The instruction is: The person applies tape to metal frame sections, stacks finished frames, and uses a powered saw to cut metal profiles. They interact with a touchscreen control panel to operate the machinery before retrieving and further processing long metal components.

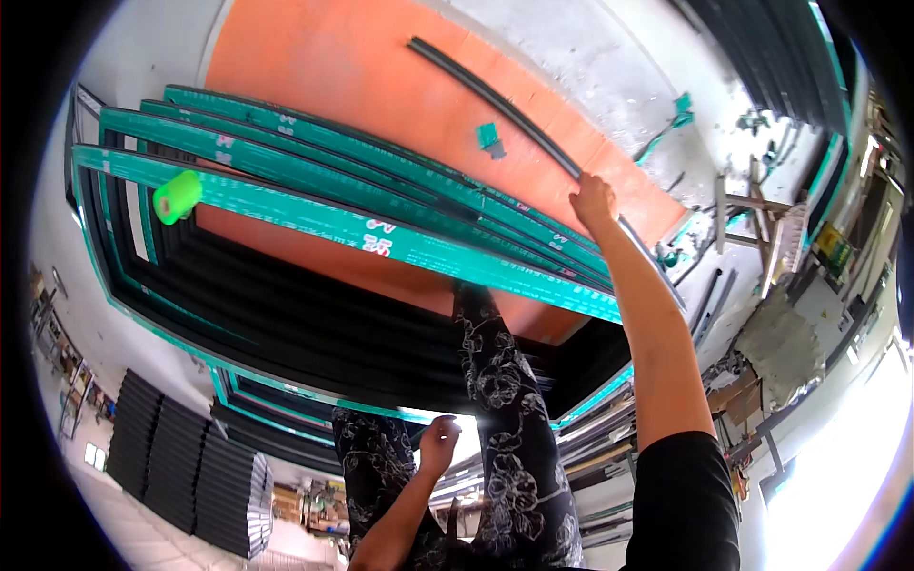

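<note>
While the right grip (pixel 595 200) clasps a dark bar (pixel 495 101), the left grip (pixel 440 444) curls, its hold unclear.

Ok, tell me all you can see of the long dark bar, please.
The long dark bar is slim, with lines along its length, perhaps metal or plastic. It slants across the orange board, its far end at upper left; whether it rests on the board is unclear. The right hand grips it, and it seems to continue past the hand, partly hidden by the forearm.
</note>
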The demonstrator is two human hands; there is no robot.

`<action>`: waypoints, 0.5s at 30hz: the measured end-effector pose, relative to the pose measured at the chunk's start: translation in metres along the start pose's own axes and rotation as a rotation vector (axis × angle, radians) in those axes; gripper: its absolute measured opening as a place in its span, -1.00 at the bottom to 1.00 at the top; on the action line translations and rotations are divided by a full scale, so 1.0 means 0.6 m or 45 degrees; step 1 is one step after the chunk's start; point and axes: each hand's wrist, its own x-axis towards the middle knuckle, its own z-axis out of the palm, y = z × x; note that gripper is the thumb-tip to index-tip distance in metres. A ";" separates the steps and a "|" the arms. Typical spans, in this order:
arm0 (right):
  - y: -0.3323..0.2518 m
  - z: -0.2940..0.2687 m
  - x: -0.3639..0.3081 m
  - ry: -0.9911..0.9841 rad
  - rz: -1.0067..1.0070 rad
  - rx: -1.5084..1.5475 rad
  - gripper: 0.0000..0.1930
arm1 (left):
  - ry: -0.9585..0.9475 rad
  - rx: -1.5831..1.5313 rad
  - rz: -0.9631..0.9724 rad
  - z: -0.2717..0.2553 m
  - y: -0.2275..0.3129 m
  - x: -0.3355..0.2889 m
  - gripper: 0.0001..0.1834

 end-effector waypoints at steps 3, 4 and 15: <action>0.006 0.040 0.060 -0.005 0.133 -0.005 -0.41 | -0.060 -0.082 -0.134 0.027 -0.033 0.011 -0.72; -0.026 0.047 0.074 -0.061 0.158 0.032 -0.41 | -0.059 -0.060 -0.166 0.009 -0.037 0.011 -0.71; 0.050 -0.060 0.015 0.272 -0.533 0.298 -0.61 | 0.216 -0.265 -0.040 -0.067 0.173 0.056 -0.77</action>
